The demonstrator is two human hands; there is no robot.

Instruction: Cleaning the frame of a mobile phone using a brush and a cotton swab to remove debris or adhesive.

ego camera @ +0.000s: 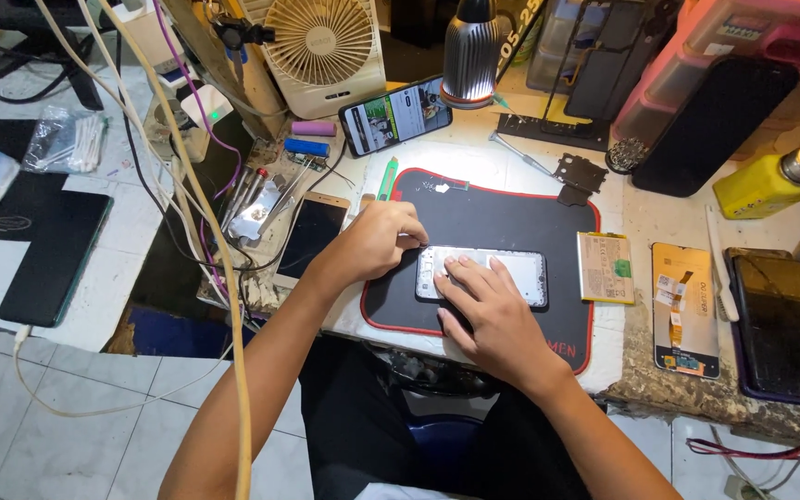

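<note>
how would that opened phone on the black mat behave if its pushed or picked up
The opened phone looks flat and rigid, so it would probably lift stiff. It lies flat, so it is unlikely to roll or tip. With its back off, it is likely fragile. The left hand and right hand both rest on it over the black mat.

We find bare black mat (502, 208) open above the opened phone (481, 275), giving free passage from the far side. The mat's right edge is hemmed by a battery (606, 268), with a display panel (685, 307) and a dark phone (778, 324) beyond. To the left, a gold-edged phone (310, 234) and loose tools (256, 199) crowd the counter (520, 157). Hanging cables (198, 199) cross the left approach. A lamp head (469, 54) overhangs the rear.
</note>
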